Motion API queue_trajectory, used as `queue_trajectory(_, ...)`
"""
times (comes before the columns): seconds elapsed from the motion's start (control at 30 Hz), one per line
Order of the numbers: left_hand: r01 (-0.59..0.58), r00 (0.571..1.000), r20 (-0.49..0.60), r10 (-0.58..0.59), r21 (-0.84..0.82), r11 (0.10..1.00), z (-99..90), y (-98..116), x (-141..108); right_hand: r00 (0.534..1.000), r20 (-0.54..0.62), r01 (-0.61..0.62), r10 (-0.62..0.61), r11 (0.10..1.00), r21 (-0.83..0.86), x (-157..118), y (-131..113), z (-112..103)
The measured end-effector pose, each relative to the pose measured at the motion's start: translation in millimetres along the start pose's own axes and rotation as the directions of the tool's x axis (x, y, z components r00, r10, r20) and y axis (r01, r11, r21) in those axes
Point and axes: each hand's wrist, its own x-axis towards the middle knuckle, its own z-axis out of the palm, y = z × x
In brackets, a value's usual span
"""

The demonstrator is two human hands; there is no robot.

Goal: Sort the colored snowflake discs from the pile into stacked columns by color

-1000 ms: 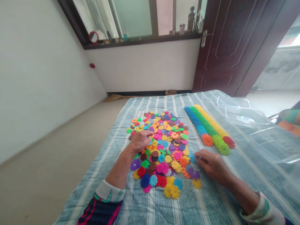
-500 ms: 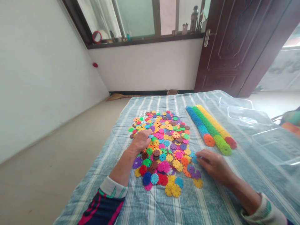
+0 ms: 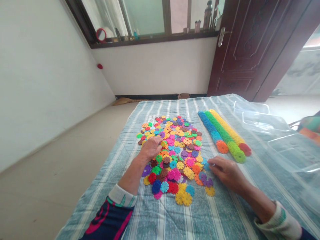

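Note:
Many colourful notched plastic discs [image 3: 172, 163] lie in a loose pile on a blue-and-white striped cloth [image 3: 150, 220]. My left hand [image 3: 150, 147] is over the left part of the pile, fingers pinched together at a yellow-green disc [image 3: 163, 143]. At the pile's right edge, my right hand [image 3: 225, 170] has its thumb and forefinger closed on blue discs [image 3: 205, 164]. Right of the pile lie three long rows of overlapping discs: a blue row [image 3: 211, 128] ending in orange, a green row [image 3: 225, 136], and a yellow row [image 3: 226, 130] ending in red.
Clear plastic containers [image 3: 265, 122] stand at the right side of the cloth. Beyond the cloth are a white wall, a window sill [image 3: 155, 40] with small items, and a dark red door [image 3: 240, 50]. A broom [image 3: 125, 101] lies on the floor.
The view has shifted slightly. At my left hand's fingertips a yellow-green disc shows where a light blue one showed before. My right hand keeps its place at the blue discs.

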Motion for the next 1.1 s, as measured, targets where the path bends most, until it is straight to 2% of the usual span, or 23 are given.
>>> queue_trajectory(0.13, -0.053, 0.998, -0.026, 0.052, -0.042, 0.998, -5.1, 7.9, -1.7, 1.0, -0.001, -0.001, 0.001, 1.0, 0.008, -0.5, 0.7, -0.1)
queue_trajectory(0.23, -0.199, 0.977, 0.048, 0.208, -0.159, 0.967, -10.5, 26.7, -9.1, 1.0, 0.011, -0.005, 0.005, 1.0, 0.01, 0.3, -1.1, -1.6)
queue_trajectory(0.27, -0.256, 0.955, 0.092, 0.281, -0.221, 0.941, -11.4, 35.2, -12.8, 1.0, 0.019, -0.008, 0.008, 1.0, 0.008, 0.8, -1.8, -2.1)
queue_trajectory(0.33, -0.357, 0.883, 0.186, 0.43, -0.328, 0.875, -11.6, 52.8, -20.7, 1.0, 0.028, -0.013, 0.012, 1.0, 0.004, 1.5, -2.7, -3.0)
queue_trajectory(0.4, -0.408, 0.826, 0.254, 0.503, -0.347, 0.845, -9.4, 66.6, -27.0, 0.999, 0.029, -0.016, 0.016, 1.0, 0.004, 1.8, -2.6, -3.4)
queue_trajectory(0.43, -0.417, 0.817, 0.271, 0.508, -0.33, 0.847, -7.7, 70.8, -28.6, 0.999, 0.027, -0.019, 0.019, 1.0, 0.005, 1.8, -2.3, -3.3)
queue_trajectory(0.53, -0.389, 0.864, 0.248, 0.438, -0.224, 0.893, -1.5, 70.9, -26.3, 0.999, 0.029, -0.021, 0.02, 1.0, 0.013, 1.2, -0.8, -2.9)
queue_trajectory(0.63, -0.321, 0.928, 0.16, 0.337, -0.117, 0.94, 3.6, 59.5, -17.0, 0.999, 0.03, -0.019, 0.018, 1.0, 0.022, 0.8, 0.1, -2.6)
queue_trajectory(0.77, -0.238, 0.969, 0.067, 0.24, -0.029, 0.971, 3.1, 44.8, -7.6, 0.999, 0.025, -0.02, 0.02, 0.999, 0.027, 1.4, -1.1, -3.0)
queue_trajectory(0.87, -0.18, 0.983, 0.038, 0.18, 0.002, 0.984, -1.9, 37.8, -6.3, 1.0, 0.023, -0.021, 0.021, 0.999, 0.027, 2.0, -2.8, -3.4)
queue_trajectory(0.97, -0.169, 0.985, 0.02, 0.169, -0.027, 0.985, -5.6, 35.6, -8.3, 0.999, 0.019, -0.03, 0.03, 0.999, 0.026, 2.0, -3.5, -3.8)
queue_trajectory(1.03, -0.217, 0.976, 0.009, 0.219, -0.095, 0.972, -5.8, 39.3, -10.8, 0.999, 0.023, -0.032, 0.032, 0.999, 0.022, 1.8, -3.1, -3.8)
queue_trajectory(1.1, -0.313, 0.947, 0.017, 0.321, -0.185, 0.932, -4.2, 48.2, -14.3, 0.999, 0.033, -0.03, 0.029, 0.999, 0.021, 1.4, -2.2, -3.6)
